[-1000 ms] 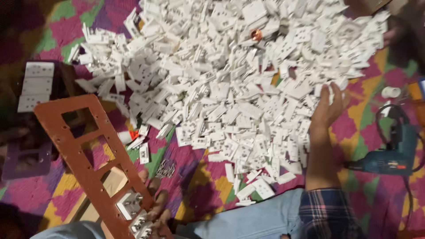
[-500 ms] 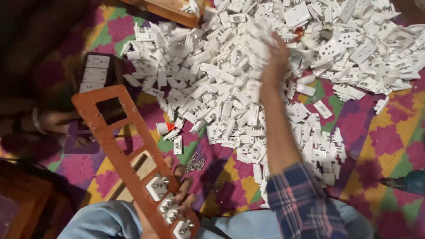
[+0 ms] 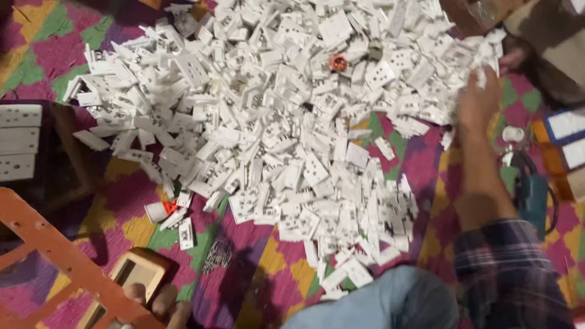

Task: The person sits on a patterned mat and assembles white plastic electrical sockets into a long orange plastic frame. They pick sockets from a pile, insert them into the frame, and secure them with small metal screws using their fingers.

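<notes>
A huge heap of small white plastic socket parts [image 3: 274, 122] covers a bright patterned mat [image 3: 426, 164]. At the heap's right edge my right hand [image 3: 478, 103], on a plaid-sleeved arm, has its fingers closed on a white socket part [image 3: 483, 74]; the hand is blurred. At the bottom left, only the fingertips of my left hand [image 3: 159, 303] show. They grip an orange perforated frame [image 3: 58, 256] that slants across the corner. My knee in light blue cloth [image 3: 390, 301] lies at the bottom edge.
A teal power drill [image 3: 533, 195] lies right of my arm. A small wooden box [image 3: 137, 274] sits by the frame. White switch plates [image 3: 21, 140] rest at the left. Another person's limb [image 3: 518, 58] is at the top right, and an orange piece [image 3: 338, 63] sits in the heap.
My right hand swung from the heap's middle out to its right edge and closed on a part. The view shifted, so the orange frame now sits lower and further left.
</notes>
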